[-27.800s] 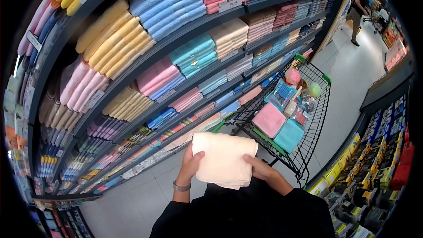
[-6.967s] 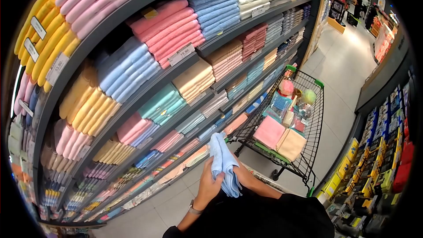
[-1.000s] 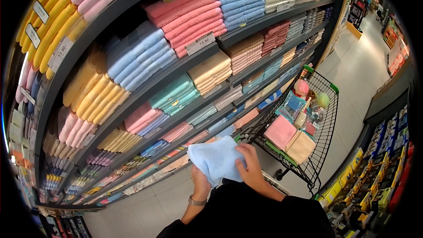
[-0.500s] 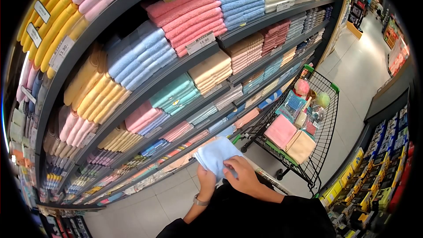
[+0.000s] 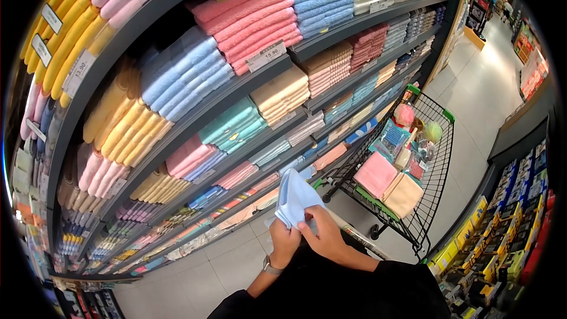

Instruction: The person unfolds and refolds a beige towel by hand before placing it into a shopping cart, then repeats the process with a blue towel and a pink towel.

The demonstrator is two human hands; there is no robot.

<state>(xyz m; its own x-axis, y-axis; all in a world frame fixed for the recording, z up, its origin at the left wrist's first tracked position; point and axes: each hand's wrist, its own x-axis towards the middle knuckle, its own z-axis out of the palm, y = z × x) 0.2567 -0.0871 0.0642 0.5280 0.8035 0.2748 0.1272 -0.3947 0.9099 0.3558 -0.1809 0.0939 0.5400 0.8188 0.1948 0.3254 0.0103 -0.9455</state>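
A light blue towel (image 5: 297, 196) is held up in front of my body, folded and tilted upward. My left hand (image 5: 284, 241) grips its lower left end, with a watch on that wrist. On the lower right edge of the towel, my right hand (image 5: 322, 230) has its thumb and fingers closed. Part of each hand's fingers is hidden behind the cloth. Beyond the towel and to the right stands a shopping cart (image 5: 440, 168), holding a folded pink towel (image 5: 376, 175), a folded cream towel (image 5: 403, 195) and several packaged items.
Long shelves (image 5: 195, 115) on the left carry stacked folded towels, among them coral towels (image 5: 251, 20) and blue towels (image 5: 186, 77). Price tags hang along the shelf edges. Packaged goods (image 5: 502, 242) fill a rack at right. The tiled aisle (image 5: 458, 91) runs ahead past the cart.
The blue towel has been tilted upward and its sides have folded closer together. Both hands have shifted slightly, the left one moving rightward. The cart looks unmoved.
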